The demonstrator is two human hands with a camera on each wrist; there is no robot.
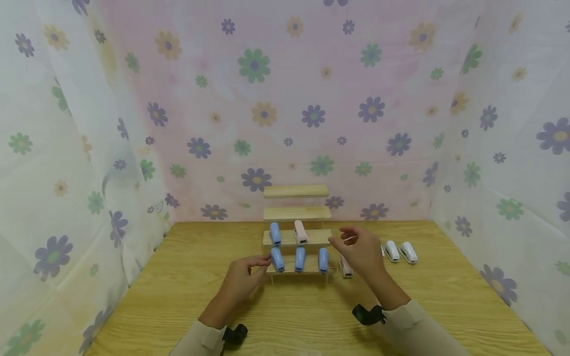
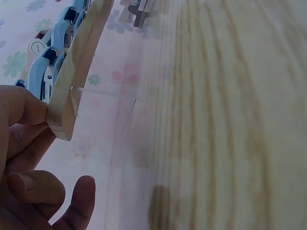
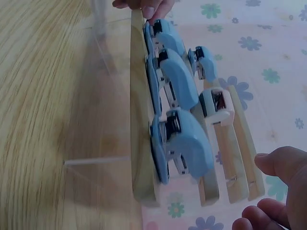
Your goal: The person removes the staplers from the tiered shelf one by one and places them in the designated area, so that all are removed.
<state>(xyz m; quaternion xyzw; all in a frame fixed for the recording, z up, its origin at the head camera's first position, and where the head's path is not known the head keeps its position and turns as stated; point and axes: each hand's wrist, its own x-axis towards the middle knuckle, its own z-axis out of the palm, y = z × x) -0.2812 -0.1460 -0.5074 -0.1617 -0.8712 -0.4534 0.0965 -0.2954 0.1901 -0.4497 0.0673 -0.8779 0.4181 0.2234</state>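
Note:
A wooden tiered display shelf (image 1: 296,213) stands on the table. Three light blue staplers (image 1: 300,259) sit in a row on its lowest board (image 3: 139,115); a blue stapler (image 1: 275,234) and a pale pink stapler (image 1: 300,232) occupy the board above. My left hand (image 1: 240,278) pinches the left end of the lowest board, beside the leftmost blue stapler (image 2: 41,76). Near the right end of the second board hovers my right hand (image 1: 362,252), fingers loosely bent and holding nothing. Below it, another pink stapler (image 1: 345,267) lies on the table, partly hidden.
White staplers (image 1: 408,252) lie on the wooden table (image 1: 303,316) to the right of the shelf, one partly covered by my right hand. The upper two boards (image 1: 296,191) bear nothing. Flowered cloth (image 1: 285,99) encloses the back and sides.

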